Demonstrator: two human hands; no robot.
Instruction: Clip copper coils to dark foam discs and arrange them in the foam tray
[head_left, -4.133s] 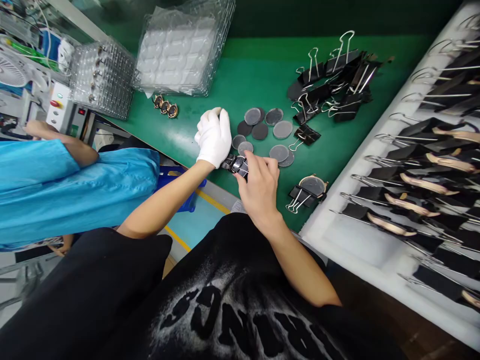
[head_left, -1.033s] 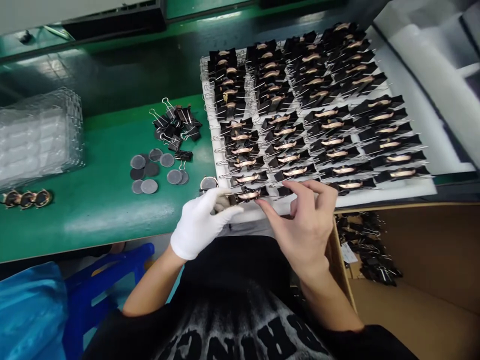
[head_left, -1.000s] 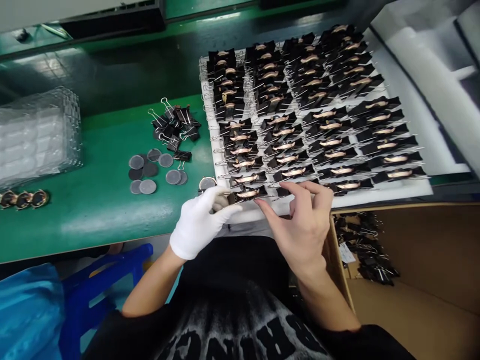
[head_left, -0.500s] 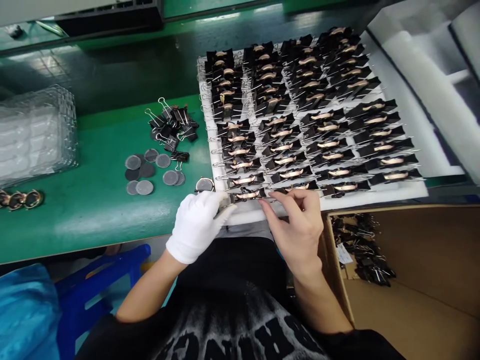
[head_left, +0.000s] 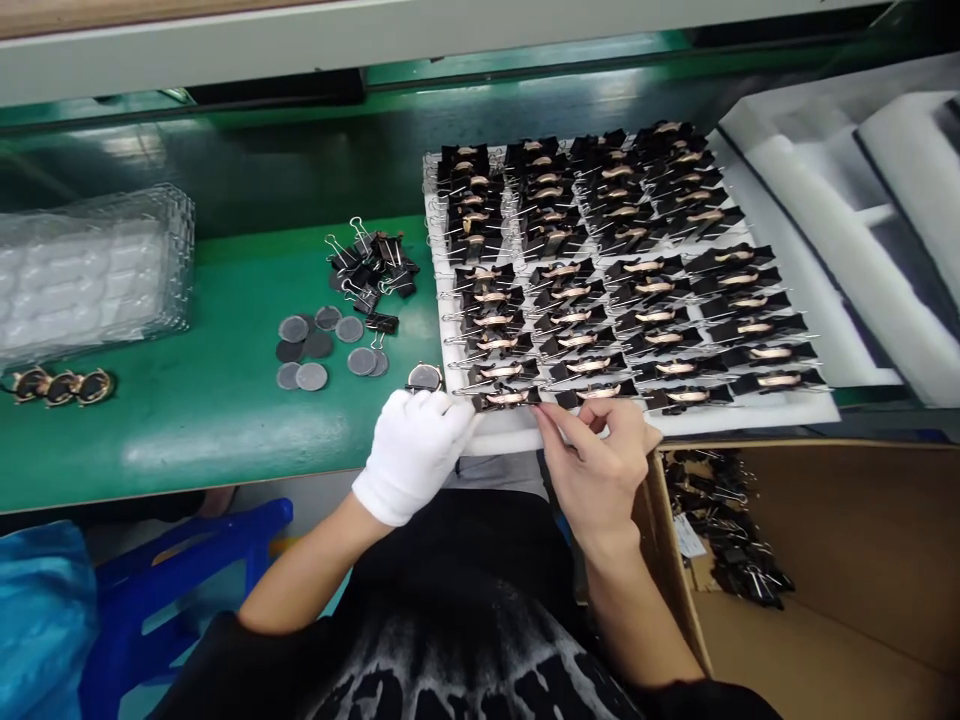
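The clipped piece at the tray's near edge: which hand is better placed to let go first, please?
Probably the right hand: only its fingertips touch the clipped piece, while the gloved left hand lies beside it on the white tray.

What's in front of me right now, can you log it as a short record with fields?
left hand: gloved, at the near edge of the tray, touching the clipped piece
right hand: bare, fingertips on the same piece
tray: white, rows of clipped pieces
table: loose clips, grey discs, plastic trays
box: clips inside, lower right
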